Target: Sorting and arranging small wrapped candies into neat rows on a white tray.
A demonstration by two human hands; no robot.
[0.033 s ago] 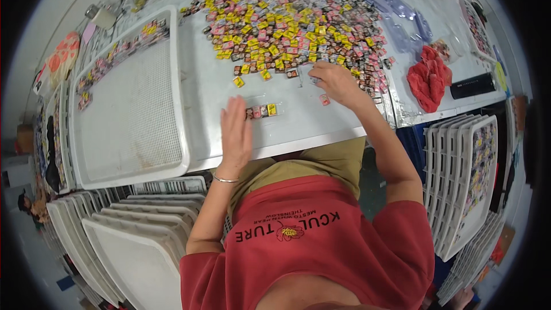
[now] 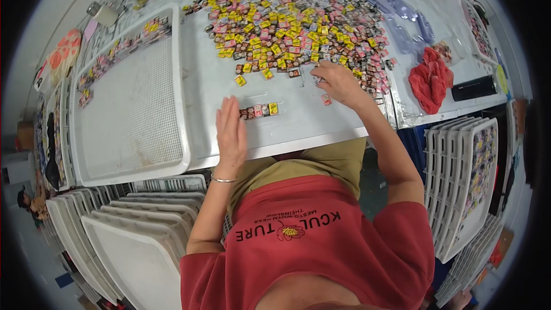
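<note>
My left hand point(image 2: 231, 129) is open on the table, fingers stretched out and close together. It lies at the left end of a short row of small square printed pieces point(image 2: 259, 111) in brown, pink, white and yellow, which seem to lie in a clear plastic strip. My right hand point(image 2: 340, 85) is closed in a pinch on a small square piece point(image 2: 317, 79), partly hidden by the fingers, at the near edge of the heap. Just below that hand lies a single pink piece point(image 2: 326, 99). A large heap of similar pieces point(image 2: 287, 17) covers the far table.
A white mesh tray point(image 2: 135, 103) with pieces along its far edge is at the left. A red cloth point(image 2: 429, 81), a black box point(image 2: 473, 88) and clear plastic shells point(image 2: 396, 8) lie at the right. White trays point(image 2: 135, 238) are stacked below the table on both sides.
My left hand has shifted slightly left, showing more of the row's left end. My right hand stays pinched in nearly the same place.
</note>
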